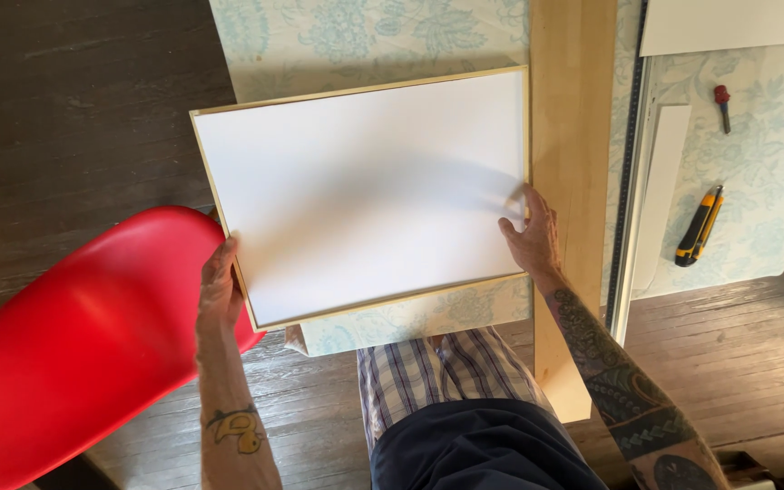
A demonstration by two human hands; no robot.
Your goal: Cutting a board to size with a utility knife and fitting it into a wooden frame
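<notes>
Head view looked straight down on a big white rectangular board with a thin pale wooden frame, held flat and a bit rotated, its long axis running left to right with the right end tipped slightly away from the person. It sat just over a sheet of pale blue floral patterned paper spread on the dark wooden floor. The left hand had the near left corner, fingers wrapped together around the frame edge with the thumb on top, so the board lay up and to the right of it. The right hand was on the right short edge near the bottom corner, fingers curled over the frame, though they were a bit blurry so I couldn't tell how tight. Both hands looked about equally close, one per end. Off to the left was a glossy red plastic chair seat, partly under the board's corner. To the right ran a long light wooden plank, then a long metal ruler, and further out a yellow and black utility knife and a small red-handled tool.
</notes>
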